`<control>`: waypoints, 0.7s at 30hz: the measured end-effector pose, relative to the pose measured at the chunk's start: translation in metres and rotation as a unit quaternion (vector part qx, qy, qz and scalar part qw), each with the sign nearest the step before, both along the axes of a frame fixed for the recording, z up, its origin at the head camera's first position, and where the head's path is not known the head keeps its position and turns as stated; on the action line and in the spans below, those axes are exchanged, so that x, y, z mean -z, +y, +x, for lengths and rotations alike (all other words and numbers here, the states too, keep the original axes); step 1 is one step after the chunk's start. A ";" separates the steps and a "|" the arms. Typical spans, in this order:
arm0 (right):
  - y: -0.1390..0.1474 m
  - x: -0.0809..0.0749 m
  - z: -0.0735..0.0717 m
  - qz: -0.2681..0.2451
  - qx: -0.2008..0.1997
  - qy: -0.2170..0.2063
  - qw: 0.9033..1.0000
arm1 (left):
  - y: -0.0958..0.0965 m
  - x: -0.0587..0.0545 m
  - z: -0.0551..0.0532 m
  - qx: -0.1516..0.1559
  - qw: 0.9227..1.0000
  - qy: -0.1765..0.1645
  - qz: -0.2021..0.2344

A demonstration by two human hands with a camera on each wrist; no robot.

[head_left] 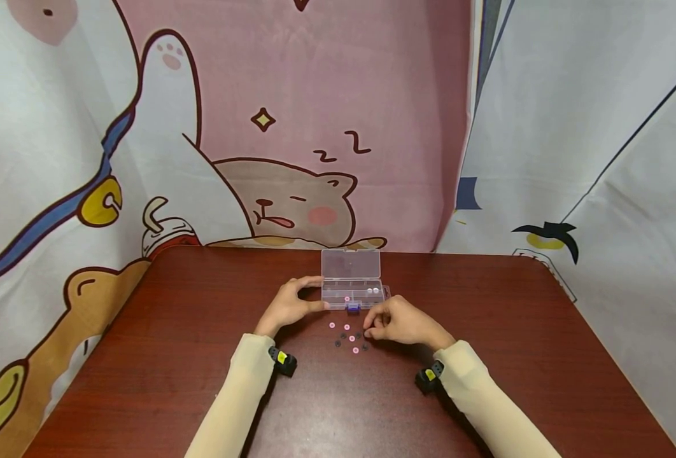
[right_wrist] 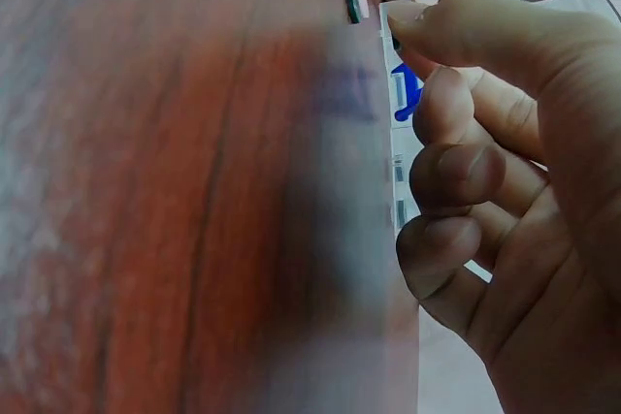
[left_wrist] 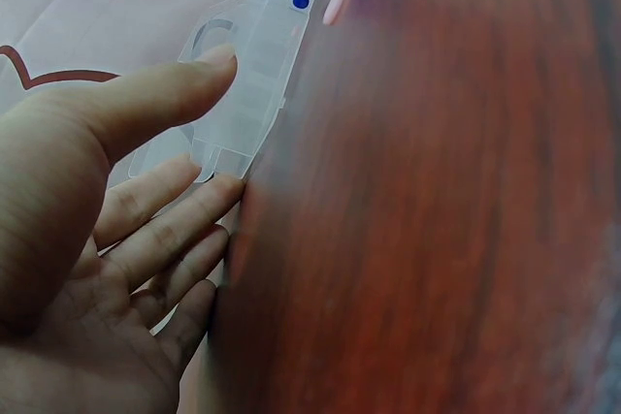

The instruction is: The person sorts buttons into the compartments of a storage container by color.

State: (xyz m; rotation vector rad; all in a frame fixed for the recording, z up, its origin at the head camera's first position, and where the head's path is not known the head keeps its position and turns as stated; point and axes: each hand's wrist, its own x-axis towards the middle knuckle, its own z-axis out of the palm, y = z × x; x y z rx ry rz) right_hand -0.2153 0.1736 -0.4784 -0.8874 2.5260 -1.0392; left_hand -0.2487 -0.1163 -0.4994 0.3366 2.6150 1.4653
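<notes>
A clear plastic compartment box [head_left: 333,294] stands on the table with its lid [head_left: 351,264] raised at the back and a blue latch [head_left: 353,307] in front. One pink button [head_left: 347,298] and white pieces [head_left: 373,291] lie inside. My left hand [head_left: 293,304] grips the box's left end, thumb at the front corner, fingers along the far side. My right hand [head_left: 401,321], fingers curled, pinches a small black button [right_wrist: 396,44], mostly hidden, between thumb and index finger near the box's front right. Several pink buttons [head_left: 352,338] and black buttons [head_left: 338,343] lie loose before the box.
The brown wooden table [head_left: 349,407] spreads around the box. Behind it hangs a printed cloth [head_left: 401,127] with cartoon animals, close to the table's back edge. Both forearms rest low over the table, each wearing a wrist camera [head_left: 428,379].
</notes>
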 end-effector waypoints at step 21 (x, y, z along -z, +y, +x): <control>0.004 -0.007 -0.009 -0.049 0.075 0.029 0.996 | -0.001 0.000 0.000 0.002 1.000 0.000 0.000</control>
